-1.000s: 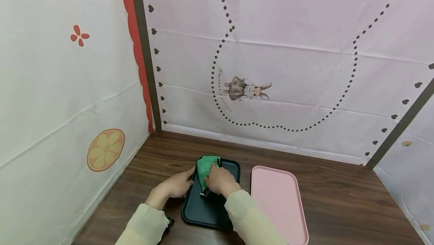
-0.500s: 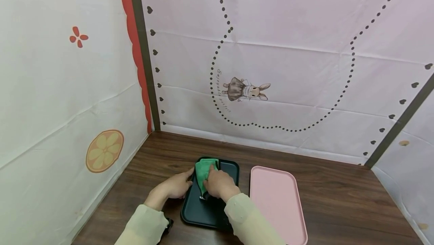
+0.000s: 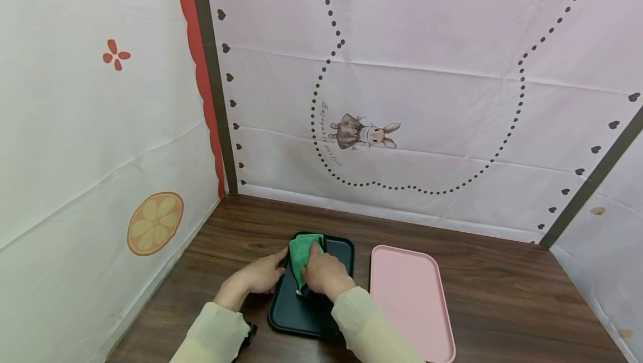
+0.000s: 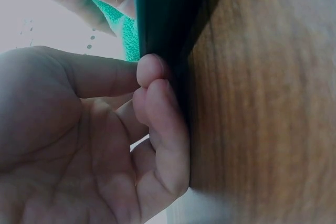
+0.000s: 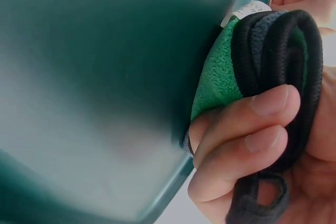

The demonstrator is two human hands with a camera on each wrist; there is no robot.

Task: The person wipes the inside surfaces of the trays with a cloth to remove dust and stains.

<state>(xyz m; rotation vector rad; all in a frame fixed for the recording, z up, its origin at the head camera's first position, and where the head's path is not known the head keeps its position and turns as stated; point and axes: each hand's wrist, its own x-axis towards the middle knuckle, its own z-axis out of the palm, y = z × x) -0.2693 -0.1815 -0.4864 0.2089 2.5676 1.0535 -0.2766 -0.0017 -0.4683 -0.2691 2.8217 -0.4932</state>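
A dark green tray (image 3: 303, 318) lies on the wooden table in the head view. My left hand (image 3: 260, 275) is at its left edge, with the thumb and curled fingertips (image 4: 152, 69) gripping the rim low over the tabletop in the left wrist view. My right hand (image 3: 325, 271) holds a folded green cloth (image 3: 303, 251) on the tray's upper left part, index finger stretched along it. The right wrist view shows fingers curled round the cloth's black-bound edges (image 5: 294, 40), a white tag (image 5: 249, 11) and a dark hanging loop (image 5: 262, 203).
Just right of the dark tray lies a pink tray (image 3: 409, 296), a narrow strip of the wooden table (image 3: 507, 307) between them. Printed white sheets hang as walls at the left (image 3: 60, 128), back (image 3: 442, 117) and right. A small black object (image 3: 249, 334) shows beside the left sleeve.
The right hand and cloth slid slightly toward the near side over the tray during the first half second, then stayed put. The left hand keeps its place at the tray's edge.
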